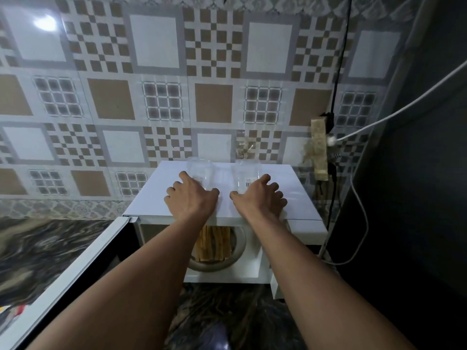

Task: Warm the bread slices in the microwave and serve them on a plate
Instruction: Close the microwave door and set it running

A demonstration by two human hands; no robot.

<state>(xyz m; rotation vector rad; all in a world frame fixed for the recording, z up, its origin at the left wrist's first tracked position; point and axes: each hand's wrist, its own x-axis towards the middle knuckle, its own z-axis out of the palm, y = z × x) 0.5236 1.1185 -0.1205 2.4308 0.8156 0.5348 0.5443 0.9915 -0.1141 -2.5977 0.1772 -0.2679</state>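
Observation:
A white microwave [290, 198] stands on the counter with its door [75, 269] swung open to the left. Inside, several bread slices [214, 243] stand on edge on a round plate [240, 248]; my arms hide part of them. Two clear plastic containers [199, 170] [246, 173] sit on the microwave's top. My left hand [192, 198] lies flat on the top, fingers spread, touching the near side of the left container. My right hand [260, 198] lies the same way against the right container. Neither hand grips anything.
A dark marble counter [38, 253] runs to the left and in front. A power strip [319, 150] hangs on the tiled wall right of the microwave, with a black cable [341, 59] and a white cable [404, 109]. A dark surface [417, 198] closes the right side.

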